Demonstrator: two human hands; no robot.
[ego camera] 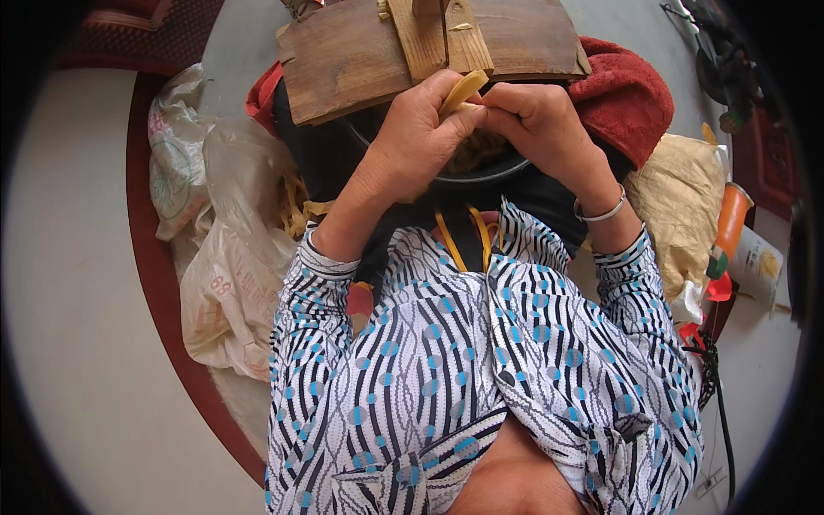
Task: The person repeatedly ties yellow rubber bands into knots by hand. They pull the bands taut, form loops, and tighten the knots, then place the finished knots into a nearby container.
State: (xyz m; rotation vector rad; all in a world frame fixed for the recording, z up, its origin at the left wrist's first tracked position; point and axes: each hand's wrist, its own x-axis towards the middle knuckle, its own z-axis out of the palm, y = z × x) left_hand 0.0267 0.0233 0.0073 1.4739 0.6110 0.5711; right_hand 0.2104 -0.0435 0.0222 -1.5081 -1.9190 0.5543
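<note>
My left hand (412,132) grips a pale yellow, flat strip (470,87) that stands up between thumb and fingers. My right hand (547,119), with a bangle (605,209) on its wrist, pinches at the strip's lower end, its fingertips meeting my left thumb. What lies between the fingertips is partly hidden. Just beyond my hands is a brown wooden board (347,64) with a lighter, slotted wooden block (473,38) across its middle. Below my hands, a dark basin (489,177) with yellowish pieces inside sits between my legs, mostly covered by my hands and the board.
Crumpled plastic sacks (232,290) lie to the left, beside more yellowish strips (293,203). A red towel (621,96) drapes over my right leg. Farther right are a tan sack (676,199), an orange cylinder (732,215) and a black cable (722,412).
</note>
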